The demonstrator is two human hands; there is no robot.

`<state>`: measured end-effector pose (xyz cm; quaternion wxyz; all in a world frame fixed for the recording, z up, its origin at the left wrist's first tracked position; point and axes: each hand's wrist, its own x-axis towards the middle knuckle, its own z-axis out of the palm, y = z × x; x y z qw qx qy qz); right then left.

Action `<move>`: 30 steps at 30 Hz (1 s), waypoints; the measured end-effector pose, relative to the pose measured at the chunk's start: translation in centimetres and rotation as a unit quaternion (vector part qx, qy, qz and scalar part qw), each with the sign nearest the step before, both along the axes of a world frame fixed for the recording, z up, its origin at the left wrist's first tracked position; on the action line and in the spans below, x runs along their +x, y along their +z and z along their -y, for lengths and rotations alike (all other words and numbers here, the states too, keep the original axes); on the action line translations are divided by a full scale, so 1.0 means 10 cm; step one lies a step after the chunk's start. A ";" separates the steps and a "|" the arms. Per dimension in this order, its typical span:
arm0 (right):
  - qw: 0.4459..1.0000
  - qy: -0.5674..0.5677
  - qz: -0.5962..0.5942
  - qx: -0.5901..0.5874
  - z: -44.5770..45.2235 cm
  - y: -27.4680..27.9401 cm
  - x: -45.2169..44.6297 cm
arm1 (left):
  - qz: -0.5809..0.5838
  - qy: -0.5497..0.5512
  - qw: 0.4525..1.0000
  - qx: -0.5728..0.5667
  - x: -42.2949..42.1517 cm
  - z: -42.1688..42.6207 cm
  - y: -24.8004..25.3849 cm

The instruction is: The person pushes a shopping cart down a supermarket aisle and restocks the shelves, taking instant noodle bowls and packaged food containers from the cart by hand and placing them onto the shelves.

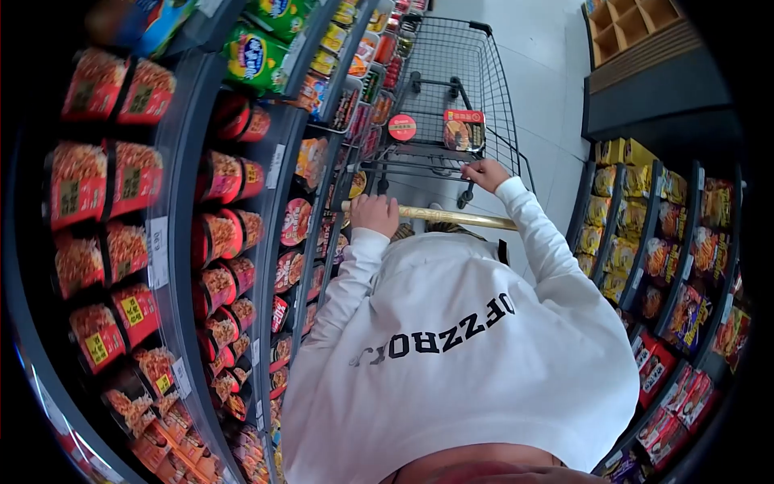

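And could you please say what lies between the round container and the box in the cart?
In the head view, only bare cart mesh shows between the container and box.

White shirt [476, 379] reads "FZZRO"; red package [280, 313], apparently "20%".

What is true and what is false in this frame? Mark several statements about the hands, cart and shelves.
1. The left hand is on the gold-coloured handle. True.
2. The right hand is on the handle too. False: the right hand is beyond it.
3. The shopping cart holds a round red-topped item and a box. True.
4. Both sleeves are black. False: the sleeves are white.
5. Stocked shelves stand to left and right. True.
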<state>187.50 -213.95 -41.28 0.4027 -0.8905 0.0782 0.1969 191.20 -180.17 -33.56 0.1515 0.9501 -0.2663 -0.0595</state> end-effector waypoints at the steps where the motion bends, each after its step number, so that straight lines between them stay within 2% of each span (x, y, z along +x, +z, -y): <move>1: 1.000 -0.007 -0.013 0.010 -0.01 -0.01 0.01 | -0.073 0.013 0.996 0.058 -0.02 0.05 0.02; 2: 0.998 -0.025 -0.050 -0.001 -0.03 -0.01 0.01 | -0.084 0.034 0.995 0.051 -0.03 0.09 0.01; 6: 0.996 -0.003 -0.064 -0.059 -0.01 -0.15 0.12 | -0.135 0.042 0.988 0.062 -0.02 0.16 -0.08; 9: 0.986 0.013 -0.158 -0.058 -0.02 -0.39 0.41 | -0.169 0.057 0.981 0.079 -0.03 0.21 -0.15; 10: 0.980 0.040 -0.172 -0.095 -0.08 -0.37 0.54 | -0.170 0.064 0.980 0.084 -0.07 0.18 -0.16; 13: 0.981 0.070 -0.107 -0.144 -0.32 -0.81 0.82 | -0.157 0.086 0.980 0.085 -0.19 0.13 -0.17; 15: 0.980 0.088 -0.137 -0.118 -0.47 -1.17 0.97 | -0.189 0.107 0.972 0.090 -0.21 0.20 -0.03; 17: 0.968 0.141 -0.132 -0.163 -0.64 -1.64 1.07 | -0.216 0.111 0.966 0.091 -0.28 0.24 -0.02; 19: 0.960 0.142 -0.163 -0.179 -0.80 -1.99 1.21 | -0.237 0.108 0.958 0.120 -0.32 0.32 0.07; 22: 0.969 0.058 -0.073 -0.228 -0.98 -2.37 1.31 | -0.241 0.123 0.958 0.090 -0.48 0.38 -0.01; 25: 0.959 0.007 -0.066 -0.277 -1.14 -2.72 1.49 | -0.253 0.131 0.957 0.051 -0.57 0.47 0.02; 27: 0.937 0.021 -0.079 -0.339 -1.23 -3.06 1.61 | -0.257 0.135 0.957 0.030 -0.62 0.52 0.02; 30: 0.940 0.056 -0.104 -0.320 -1.33 -3.01 1.76 | -0.252 0.138 0.958 -0.003 -0.73 0.52 -0.02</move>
